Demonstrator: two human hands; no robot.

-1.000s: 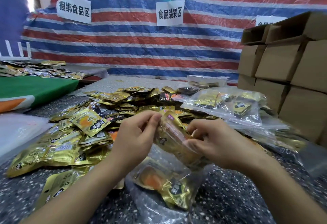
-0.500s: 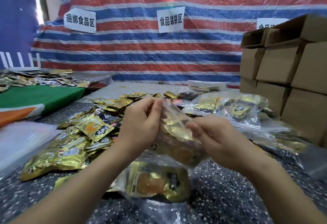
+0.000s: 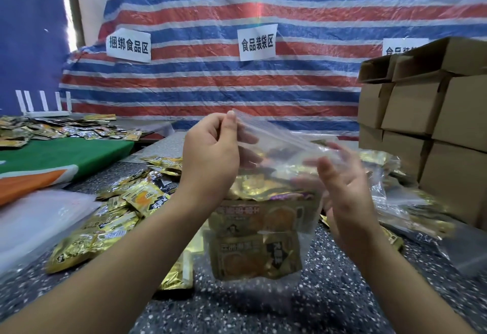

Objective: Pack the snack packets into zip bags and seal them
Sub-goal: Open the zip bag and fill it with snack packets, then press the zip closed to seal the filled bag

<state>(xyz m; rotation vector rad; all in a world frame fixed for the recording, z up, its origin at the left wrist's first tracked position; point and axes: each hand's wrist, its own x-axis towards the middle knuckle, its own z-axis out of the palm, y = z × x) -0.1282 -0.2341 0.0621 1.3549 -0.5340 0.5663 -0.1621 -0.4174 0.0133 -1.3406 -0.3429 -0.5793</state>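
Observation:
A clear zip bag (image 3: 263, 231) stands upright in front of me, filled with gold snack packets. My left hand (image 3: 210, 157) pinches the left end of the bag's zip strip between thumb and fingers. My right hand (image 3: 342, 188) is at the bag's right side with its fingers spread and blurred, touching the film near the strip's right end. Whether it grips the bag is unclear. A heap of loose gold snack packets (image 3: 116, 212) lies on the speckled table (image 3: 342, 294) to the left.
Filled clear bags (image 3: 400, 194) lie at the right, beside stacked cardboard boxes (image 3: 434, 123). A pile of empty clear bags (image 3: 34, 223) sits at the left edge. More packets (image 3: 52, 129) lie on a green-covered table at the far left. A striped tarp hangs behind.
Both hands have raised the bag's mouth and moved apart along the zip strip. The packet that was being pushed in now lies inside. The camera has tilted upward.

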